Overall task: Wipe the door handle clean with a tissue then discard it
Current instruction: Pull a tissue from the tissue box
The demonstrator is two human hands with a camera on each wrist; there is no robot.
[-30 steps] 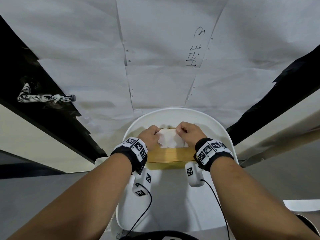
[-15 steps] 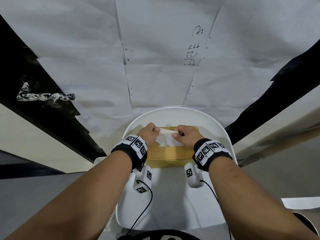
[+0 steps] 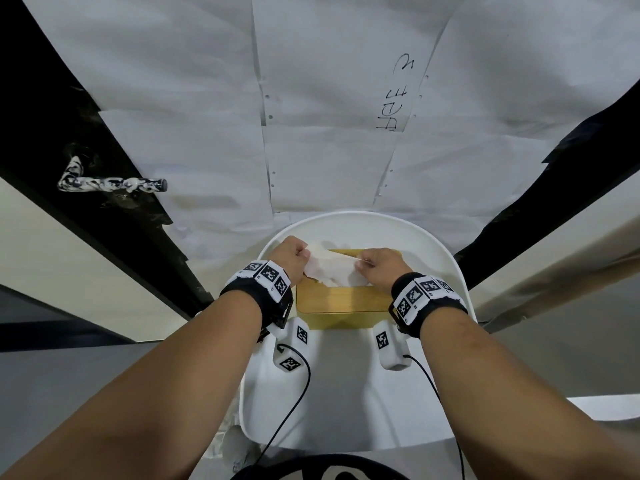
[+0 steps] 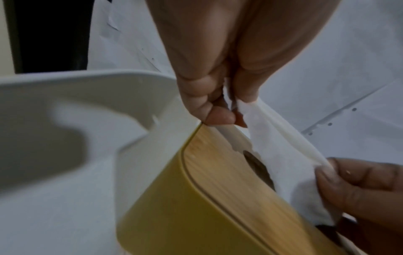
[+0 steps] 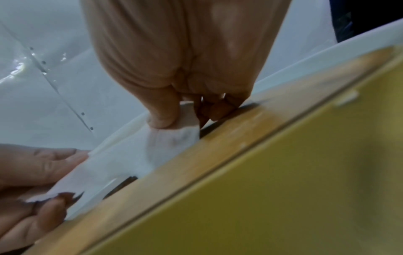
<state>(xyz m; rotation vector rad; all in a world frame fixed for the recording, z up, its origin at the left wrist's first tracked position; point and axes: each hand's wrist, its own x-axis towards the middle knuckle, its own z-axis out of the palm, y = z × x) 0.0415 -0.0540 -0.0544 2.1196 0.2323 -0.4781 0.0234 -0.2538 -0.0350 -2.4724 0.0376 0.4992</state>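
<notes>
Here the tissue (image 3: 330,268) is stretched sideways between the two hands, directly above the slot of a yellow tissue box (image 3: 341,301) with a wood-grain lid, and its lower edge appears still to run into that slot. The left hand (image 3: 290,255) pinches the tissue's left end between thumb and curled fingers, and the right hand (image 3: 379,266) pinches the right end the same way, so the sheet's long axis runs left to right, from one hand to the other. The box sits at the far end of a white chair seat (image 3: 346,382), close against its curved back. The door handle (image 3: 110,183) to be wiped lies up and well to the left of both hands, on the dark door edge; it is a lever smeared with white residue, its long axis roughly horizontal, its free end pointing right toward the paper-covered door panel (image 3: 329,98). The left hand is plainly the nearer of the two. My judgement is that the tissue must first come free of the box, then travel leftward and upward, so that it can wrap across the lever and slide along its length.
</notes>
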